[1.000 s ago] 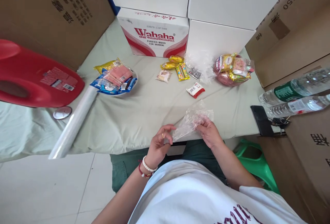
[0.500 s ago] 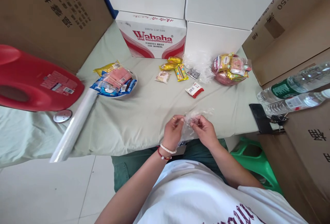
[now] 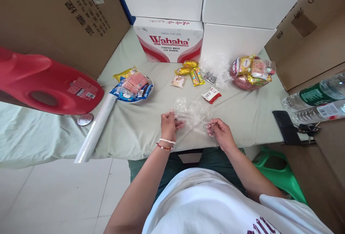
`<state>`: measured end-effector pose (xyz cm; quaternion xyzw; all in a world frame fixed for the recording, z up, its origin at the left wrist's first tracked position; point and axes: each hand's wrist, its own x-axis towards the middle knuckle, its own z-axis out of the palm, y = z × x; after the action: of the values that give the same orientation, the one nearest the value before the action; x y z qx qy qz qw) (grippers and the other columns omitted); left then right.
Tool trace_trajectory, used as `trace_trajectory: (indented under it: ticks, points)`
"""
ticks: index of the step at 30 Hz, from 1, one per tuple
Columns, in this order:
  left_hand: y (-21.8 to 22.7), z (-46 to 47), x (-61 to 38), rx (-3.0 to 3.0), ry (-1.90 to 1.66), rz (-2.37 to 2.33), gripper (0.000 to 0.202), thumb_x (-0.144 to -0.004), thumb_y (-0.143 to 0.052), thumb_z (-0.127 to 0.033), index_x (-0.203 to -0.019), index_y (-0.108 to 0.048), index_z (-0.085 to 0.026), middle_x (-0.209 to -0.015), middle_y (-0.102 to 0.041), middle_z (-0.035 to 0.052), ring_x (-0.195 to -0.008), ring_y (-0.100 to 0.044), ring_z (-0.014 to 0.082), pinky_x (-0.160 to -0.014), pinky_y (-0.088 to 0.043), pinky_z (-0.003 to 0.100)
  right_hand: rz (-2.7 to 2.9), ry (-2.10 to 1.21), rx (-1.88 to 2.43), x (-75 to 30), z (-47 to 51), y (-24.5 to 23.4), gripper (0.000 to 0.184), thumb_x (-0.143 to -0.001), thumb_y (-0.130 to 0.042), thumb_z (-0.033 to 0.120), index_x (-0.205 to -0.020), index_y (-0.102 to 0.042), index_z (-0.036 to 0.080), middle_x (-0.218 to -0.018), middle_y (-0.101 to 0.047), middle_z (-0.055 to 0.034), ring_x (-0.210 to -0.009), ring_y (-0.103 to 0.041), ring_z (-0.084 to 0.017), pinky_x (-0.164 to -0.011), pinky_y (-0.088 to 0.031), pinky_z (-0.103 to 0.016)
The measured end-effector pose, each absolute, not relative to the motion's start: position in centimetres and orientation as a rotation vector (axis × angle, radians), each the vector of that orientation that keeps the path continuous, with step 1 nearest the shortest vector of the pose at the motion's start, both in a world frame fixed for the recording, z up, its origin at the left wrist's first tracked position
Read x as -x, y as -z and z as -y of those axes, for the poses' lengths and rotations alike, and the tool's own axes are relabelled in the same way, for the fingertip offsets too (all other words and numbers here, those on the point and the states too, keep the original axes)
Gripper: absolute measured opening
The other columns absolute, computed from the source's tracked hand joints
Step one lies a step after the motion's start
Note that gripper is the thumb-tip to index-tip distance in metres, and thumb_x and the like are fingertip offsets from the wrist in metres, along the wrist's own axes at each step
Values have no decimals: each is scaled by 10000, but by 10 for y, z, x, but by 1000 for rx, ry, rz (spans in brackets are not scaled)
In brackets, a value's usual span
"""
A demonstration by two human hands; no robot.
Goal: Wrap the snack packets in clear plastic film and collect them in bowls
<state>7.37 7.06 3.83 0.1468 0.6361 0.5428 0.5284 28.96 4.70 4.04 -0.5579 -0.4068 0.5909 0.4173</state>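
Observation:
A crumpled sheet of clear plastic film stretches between my two hands, just over the near edge of the cloth-covered table. My left hand pinches its left end, with the thumb and fingers closed. The right end is pinched by my right hand. Beyond the film lies a red and white snack packet. Further back are a pale snack packet, several yellow packets and a dark packet beside more crumpled clear plastic.
A white bowl of snacks stands left, beside a long clear roll and a red jug. A reddish bowl heaped with snacks is at right. Plastic bottles and a phone lie far right. Boxes line the back.
My hands have moved apart and the plastic film between them is spread wider, further over the table. The whole view has shifted slightly, so things appear further right.

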Motion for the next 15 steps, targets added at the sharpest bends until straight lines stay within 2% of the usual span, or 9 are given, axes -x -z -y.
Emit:
trace_trajectory:
  ticks: [2,4,6,8,11,13,15]
  points:
    - [-41,-72,-72,-414,-1207,-1509,592,-777,-808,-483,-1154,-403,-275,-987,-579,-19,-650,-687,114,-584,-588,274,1080,-1427,1397,-286,-49,-37,327,-829,-687,544,-937,-637,239,-818,-676,-8,-652,-576,-153,-586,-489,-283]
    - [-40,-76,-69,-544,-1128,-1542,731,-686,-871,-331,-1248,-407,-277,-981,-570,-24,-649,-668,107,-601,-581,275,1134,-1380,1375,-285,-52,-33,326,-856,-662,553,-952,-634,242,-804,-670,-6,-641,-562,-156,-583,-480,-287]
    - [-38,-82,-63,-676,-1065,-1575,692,-643,-825,-179,-1231,-465,-244,-947,-588,-20,-651,-642,108,-615,-566,278,1171,-1335,1368,-286,-56,-30,321,-888,-633,550,-977,-636,242,-804,-666,-5,-629,-544,-157,-571,-461,-286]
    - [-37,-85,-52,-768,-1035,-1606,541,-630,-749,-116,-1121,-538,-202,-929,-619,9,-686,-635,135,-651,-566,313,1195,-1252,1401,-289,-59,-27,311,-914,-608,534,-998,-646,237,-814,-666,-5,-618,-523,-155,-568,-437,-285]
    - [-42,-83,-40,-900,-1112,-1733,488,-619,-680,-89,-1084,-572,-191,-1062,-628,74,-894,-653,212,-850,-567,422,1254,-1084,1475,-296,-63,-22,291,-932,-584,497,-1002,-667,227,-821,-673,-7,-649,-530,-164,-623,-432,-294]
    - [-49,-78,-40,-1258,-1230,-1806,535,-651,-640,-101,-1173,-573,-198,-1201,-608,112,-1111,-615,266,-1025,-499,483,1305,-1020,1494,-298,-63,-19,285,-939,-568,480,-1005,-678,226,-837,-685,-10,-703,-564,-179,-682,-447,-302]
    - [-56,-77,-50,-1752,-1249,-1694,573,-722,-607,-139,-1289,-561,-205,-1325,-597,138,-1276,-548,293,-1134,-412,506,1346,-1014,1493,-297,-62,-17,285,-946,-551,475,-1010,-681,229,-853,-694,-12,-737,-587,-189,-720,-460,-309]
